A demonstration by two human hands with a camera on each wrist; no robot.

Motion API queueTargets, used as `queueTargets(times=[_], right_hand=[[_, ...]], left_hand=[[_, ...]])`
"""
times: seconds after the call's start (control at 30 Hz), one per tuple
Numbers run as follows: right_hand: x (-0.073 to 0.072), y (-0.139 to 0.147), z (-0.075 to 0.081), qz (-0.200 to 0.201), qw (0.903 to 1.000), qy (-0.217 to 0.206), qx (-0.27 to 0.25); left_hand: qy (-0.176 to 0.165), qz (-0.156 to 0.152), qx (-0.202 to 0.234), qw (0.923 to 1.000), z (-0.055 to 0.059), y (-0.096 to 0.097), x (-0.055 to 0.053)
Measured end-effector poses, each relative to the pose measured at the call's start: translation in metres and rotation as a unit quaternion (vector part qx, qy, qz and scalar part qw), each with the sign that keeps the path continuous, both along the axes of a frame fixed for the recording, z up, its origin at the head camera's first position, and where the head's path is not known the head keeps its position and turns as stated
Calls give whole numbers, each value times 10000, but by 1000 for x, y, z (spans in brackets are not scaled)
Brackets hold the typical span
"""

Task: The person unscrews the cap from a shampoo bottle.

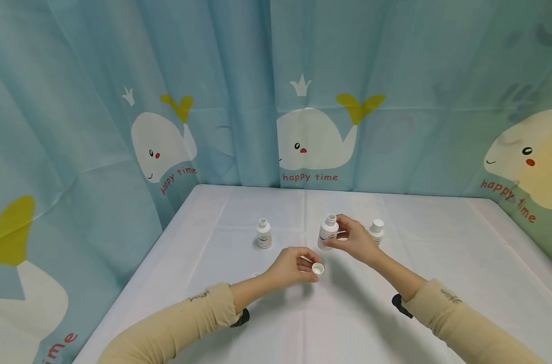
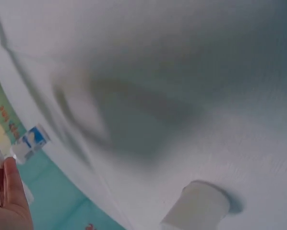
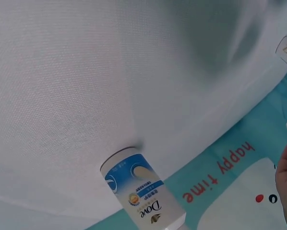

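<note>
In the head view my left hand [image 1: 294, 265] pinches a small white screw cap [image 1: 318, 269], its hollow side facing the camera. My right hand [image 1: 354, 238] grips a white bottle [image 1: 328, 230] upright with its threaded neck uncovered. That bottle is close above and behind the cap, apart from it. Another uncapped white bottle [image 1: 264, 234] stands on the table to the left. A capped bottle [image 1: 377, 229] is partly hidden behind my right hand. The right wrist view shows a bottle with a blue and white Dove label [image 3: 142, 189].
A white-clothed table [image 1: 203, 222] reaches back to a blue curtain [image 1: 239, 76] printed with whales. A small white round thing [image 1: 256, 274] shows just behind my left forearm. A blurred white cylinder [image 2: 198, 208] stands low in the left wrist view.
</note>
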State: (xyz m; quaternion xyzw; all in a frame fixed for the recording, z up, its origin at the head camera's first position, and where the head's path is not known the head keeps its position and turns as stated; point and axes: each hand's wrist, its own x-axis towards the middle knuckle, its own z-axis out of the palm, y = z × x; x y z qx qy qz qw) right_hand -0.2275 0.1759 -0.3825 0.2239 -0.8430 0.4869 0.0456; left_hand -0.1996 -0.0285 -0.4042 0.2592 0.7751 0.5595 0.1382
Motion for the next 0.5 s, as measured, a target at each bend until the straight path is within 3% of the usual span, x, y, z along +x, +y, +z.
queueTargets(times=[0.3, 0.5], right_hand=[[-10, -6, -9, 84, 10000, -15, -30], [-19, -8, -12, 44, 9999, -73, 144]], left_hand=[[-127, 156, 11, 9998, -14, 2, 3], [120, 32, -198, 9997, -19, 3, 5]])
